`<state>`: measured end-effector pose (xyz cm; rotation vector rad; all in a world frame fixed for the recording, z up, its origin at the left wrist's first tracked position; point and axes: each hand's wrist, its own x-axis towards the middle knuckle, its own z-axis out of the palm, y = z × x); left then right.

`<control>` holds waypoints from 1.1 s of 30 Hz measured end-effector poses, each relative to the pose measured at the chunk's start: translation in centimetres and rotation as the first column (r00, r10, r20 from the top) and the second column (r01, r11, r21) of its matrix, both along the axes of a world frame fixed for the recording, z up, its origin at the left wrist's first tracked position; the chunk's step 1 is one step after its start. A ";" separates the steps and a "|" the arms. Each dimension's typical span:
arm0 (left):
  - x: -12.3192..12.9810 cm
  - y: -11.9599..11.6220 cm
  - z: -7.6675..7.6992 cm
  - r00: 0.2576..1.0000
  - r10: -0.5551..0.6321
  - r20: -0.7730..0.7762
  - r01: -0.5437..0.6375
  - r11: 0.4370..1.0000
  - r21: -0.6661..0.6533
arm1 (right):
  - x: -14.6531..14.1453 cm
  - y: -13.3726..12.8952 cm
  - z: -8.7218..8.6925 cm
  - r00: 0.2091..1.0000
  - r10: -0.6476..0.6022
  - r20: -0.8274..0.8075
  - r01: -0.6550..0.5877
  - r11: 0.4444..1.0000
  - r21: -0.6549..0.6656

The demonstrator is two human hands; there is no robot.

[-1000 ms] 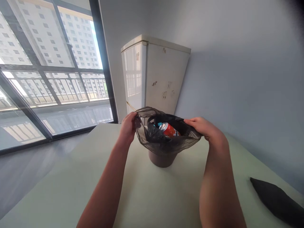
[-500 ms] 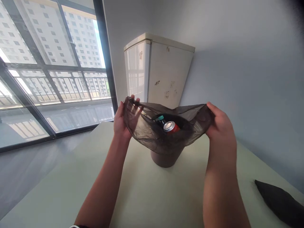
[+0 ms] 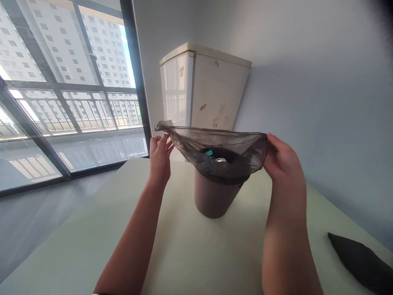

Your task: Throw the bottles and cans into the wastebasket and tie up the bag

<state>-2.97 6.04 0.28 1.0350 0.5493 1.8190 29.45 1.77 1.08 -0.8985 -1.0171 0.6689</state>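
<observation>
A thin, see-through black garbage bag (image 3: 211, 141) lines a brown trash can (image 3: 213, 198) standing on the pale green table. My left hand (image 3: 160, 153) pinches the bag's left edge, where the film is gathered into a twisted end above the fingers. With its fingers closed, my right hand (image 3: 281, 157) grips the bag's right edge, and the rim is stretched between both hands above the can. Inside the bag, a teal bottle cap (image 3: 209, 153) and the silver top of a can (image 3: 220, 159) show; the rest of them is hidden by the film.
On the table (image 3: 196, 254), a dark, flat piece (image 3: 362, 260) lies at the right edge. Behind the table stands a white refrigerator (image 3: 219, 90) with worn patches. A large glass sliding door (image 3: 70, 94) is at the left, and a grey wall rises at the right.
The bag's near rim has been drawn back, so more of the trash can shows and less of the drink can. The left side of the bag has gone from spread to bunched. My right hand barely moved.
</observation>
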 end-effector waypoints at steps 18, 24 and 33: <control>-0.2 -0.9 -0.2 0.856 -0.134 -0.499 0.241 0.958 0.158 | -0.2 -2.2 0.7 0.808 0.174 0.563 -0.029 0.966 -0.258; 3.0 -1.3 -0.5 0.961 -0.190 -0.201 0.215 0.971 0.107 | -4.7 -2.0 1.5 0.869 0.174 0.462 -0.201 0.979 0.011; 2.4 -1.7 0.1 0.937 -0.343 0.058 0.324 0.920 0.219 | -6.5 -2.1 2.0 0.971 0.207 0.122 -0.221 0.969 0.113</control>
